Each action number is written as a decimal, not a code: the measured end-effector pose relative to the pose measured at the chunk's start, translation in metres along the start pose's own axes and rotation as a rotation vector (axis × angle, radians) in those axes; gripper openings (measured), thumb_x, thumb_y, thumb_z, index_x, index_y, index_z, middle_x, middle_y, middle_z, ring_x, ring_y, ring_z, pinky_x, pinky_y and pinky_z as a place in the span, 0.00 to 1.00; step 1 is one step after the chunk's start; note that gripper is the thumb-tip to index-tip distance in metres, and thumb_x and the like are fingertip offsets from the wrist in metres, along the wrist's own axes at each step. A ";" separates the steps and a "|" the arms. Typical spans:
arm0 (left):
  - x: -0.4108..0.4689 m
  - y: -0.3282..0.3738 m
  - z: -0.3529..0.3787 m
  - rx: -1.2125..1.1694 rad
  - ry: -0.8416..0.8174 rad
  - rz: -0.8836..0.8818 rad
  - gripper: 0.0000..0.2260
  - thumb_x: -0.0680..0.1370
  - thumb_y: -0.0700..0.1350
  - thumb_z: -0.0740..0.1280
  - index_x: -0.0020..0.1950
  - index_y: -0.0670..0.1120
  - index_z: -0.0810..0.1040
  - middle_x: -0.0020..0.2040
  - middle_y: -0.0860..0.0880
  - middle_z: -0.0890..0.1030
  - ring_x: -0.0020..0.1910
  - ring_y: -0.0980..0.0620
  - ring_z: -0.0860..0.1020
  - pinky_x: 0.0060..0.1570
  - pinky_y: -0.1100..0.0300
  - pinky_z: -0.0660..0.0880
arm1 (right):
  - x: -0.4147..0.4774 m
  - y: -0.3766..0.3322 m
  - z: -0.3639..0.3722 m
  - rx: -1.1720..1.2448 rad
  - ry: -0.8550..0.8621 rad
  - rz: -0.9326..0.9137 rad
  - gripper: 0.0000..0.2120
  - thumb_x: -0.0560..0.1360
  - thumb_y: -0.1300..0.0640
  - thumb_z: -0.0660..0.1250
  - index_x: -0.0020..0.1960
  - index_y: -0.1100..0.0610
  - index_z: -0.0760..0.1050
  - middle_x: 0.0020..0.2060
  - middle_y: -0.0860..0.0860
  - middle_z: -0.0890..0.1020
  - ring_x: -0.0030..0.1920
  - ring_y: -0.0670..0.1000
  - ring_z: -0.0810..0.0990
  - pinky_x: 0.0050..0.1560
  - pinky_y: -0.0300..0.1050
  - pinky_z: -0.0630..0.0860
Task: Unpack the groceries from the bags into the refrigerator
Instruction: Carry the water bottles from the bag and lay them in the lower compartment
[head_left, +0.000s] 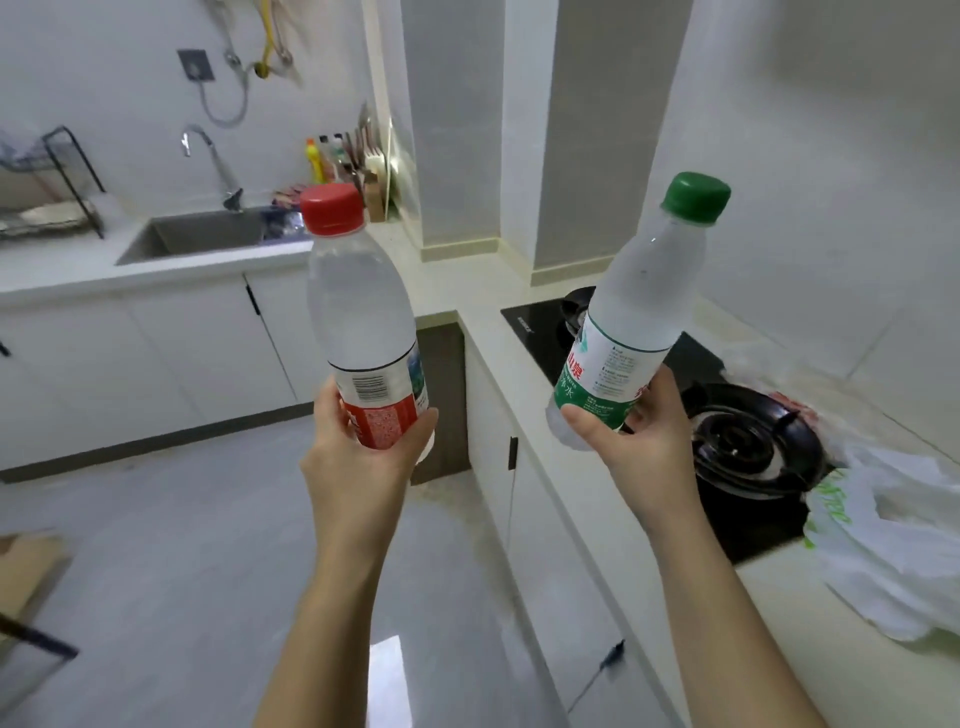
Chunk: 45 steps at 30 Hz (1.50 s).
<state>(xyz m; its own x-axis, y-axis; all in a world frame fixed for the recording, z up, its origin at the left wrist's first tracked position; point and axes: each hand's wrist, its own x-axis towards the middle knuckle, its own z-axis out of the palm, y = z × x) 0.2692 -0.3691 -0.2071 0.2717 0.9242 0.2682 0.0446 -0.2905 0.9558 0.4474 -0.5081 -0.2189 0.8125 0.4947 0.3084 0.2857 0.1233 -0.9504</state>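
Observation:
My left hand (358, 441) grips the base of a clear water bottle with a red cap and red label (358, 306), held upright in mid-air over the floor. My right hand (639, 436) grips the bottom of a second water bottle with a green cap and green label (644, 291), tilted slightly right above the counter edge. White plastic grocery bags (883, 540) lie on the counter at the right, partly over the stove. No refrigerator is in view.
A black gas stove (748, 441) sits in the right counter. A sink (208, 234) with a tap, a dish rack (47, 182) and several bottles (332, 161) line the far counter. White cabinets run below. A cardboard box (26, 566) stands at the left floor edge.

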 end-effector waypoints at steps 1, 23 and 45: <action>0.006 -0.001 -0.014 0.004 0.026 -0.009 0.30 0.68 0.48 0.79 0.66 0.54 0.71 0.52 0.64 0.78 0.50 0.66 0.77 0.45 0.71 0.73 | 0.000 -0.002 0.015 0.005 -0.026 0.000 0.33 0.67 0.60 0.79 0.67 0.49 0.70 0.58 0.43 0.80 0.61 0.46 0.79 0.56 0.44 0.77; 0.038 -0.035 -0.245 0.190 0.516 0.013 0.25 0.67 0.46 0.79 0.60 0.51 0.73 0.49 0.60 0.77 0.47 0.67 0.76 0.39 0.79 0.70 | -0.046 -0.049 0.262 0.030 -0.451 -0.097 0.32 0.66 0.61 0.79 0.66 0.51 0.69 0.57 0.39 0.78 0.59 0.38 0.77 0.56 0.36 0.78; -0.051 0.015 -0.245 0.361 1.308 -0.061 0.25 0.68 0.46 0.79 0.62 0.53 0.74 0.52 0.61 0.80 0.50 0.67 0.77 0.40 0.80 0.71 | -0.055 -0.073 0.362 0.382 -1.284 -0.167 0.31 0.65 0.54 0.80 0.64 0.42 0.71 0.54 0.38 0.82 0.56 0.38 0.79 0.51 0.31 0.76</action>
<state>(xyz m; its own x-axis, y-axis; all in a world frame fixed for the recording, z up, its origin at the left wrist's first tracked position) 0.0203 -0.3599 -0.1768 -0.8345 0.4361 0.3369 0.3257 -0.1028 0.9399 0.1979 -0.2326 -0.1814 -0.3234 0.8734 0.3642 0.0042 0.3862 -0.9224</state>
